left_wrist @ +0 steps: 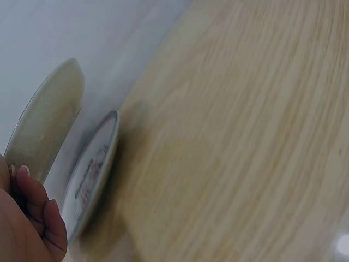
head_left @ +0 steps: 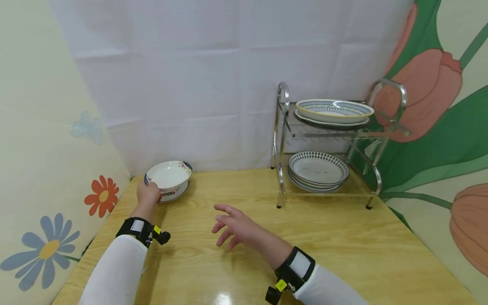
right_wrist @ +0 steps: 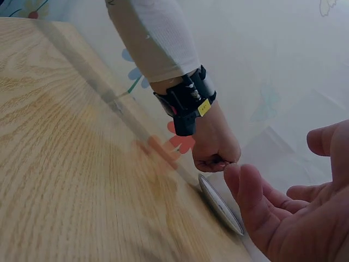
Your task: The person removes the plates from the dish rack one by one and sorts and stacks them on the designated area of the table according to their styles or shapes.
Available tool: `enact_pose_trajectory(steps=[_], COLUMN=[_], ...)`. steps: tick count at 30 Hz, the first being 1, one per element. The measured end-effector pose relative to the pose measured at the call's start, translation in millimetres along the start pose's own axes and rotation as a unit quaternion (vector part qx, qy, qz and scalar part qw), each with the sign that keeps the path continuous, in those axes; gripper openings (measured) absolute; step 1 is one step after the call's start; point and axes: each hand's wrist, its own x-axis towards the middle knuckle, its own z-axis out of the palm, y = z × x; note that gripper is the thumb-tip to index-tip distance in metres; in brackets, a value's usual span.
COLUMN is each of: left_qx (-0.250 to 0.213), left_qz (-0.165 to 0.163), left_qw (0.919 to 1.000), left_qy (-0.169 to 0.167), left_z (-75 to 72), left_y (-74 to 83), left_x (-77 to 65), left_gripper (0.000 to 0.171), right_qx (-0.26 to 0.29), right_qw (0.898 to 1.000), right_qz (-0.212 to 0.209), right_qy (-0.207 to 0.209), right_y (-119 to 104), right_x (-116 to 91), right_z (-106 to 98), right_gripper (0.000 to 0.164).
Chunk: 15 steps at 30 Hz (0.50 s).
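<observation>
My left hand (head_left: 148, 194) pinches the near left rim of a white bowl (head_left: 167, 174) with a blue and floral pattern at its edge. In the left wrist view the bowl (left_wrist: 52, 117) is held tilted above a patterned plate (left_wrist: 90, 180), with a gap between the two. That plate sits on the wooden table near the back wall, partly covered by the bowl in the head view. My right hand (head_left: 242, 228) hovers over the middle of the table, fingers spread and slightly bent, holding nothing.
A two-tier metal rack (head_left: 282, 144) stands at the back right. Oval dishes (head_left: 334, 111) lie on its upper shelf, and a stack of round plates (head_left: 318, 169) on the lower. White cloth (head_left: 190, 84) hangs behind the table (head_left: 213, 271); painted walls flank both sides.
</observation>
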Motion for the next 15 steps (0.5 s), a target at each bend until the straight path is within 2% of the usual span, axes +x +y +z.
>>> enact_pose_trajectory(steps=[7, 15], left_qx=[0.013, 0.034], left_qz=[-0.026, -0.018], left_qw=[0.9996, 0.9992], left_qy=[0.003, 0.007], left_z=[-7.2, -9.4], left_y=[-19.0, -26.4], left_x=[8.7, 10.9], left_gripper=[0.06, 0.057], right_qx=[0.007, 0.039], right_qw=[1.0, 0.998], right_qz=[0.019, 0.037], right_qy=[-0.018, 0.029], right_y=[13, 21], right_x=[4, 10], right_z=[10, 23], right_gripper=[0.053, 0.057])
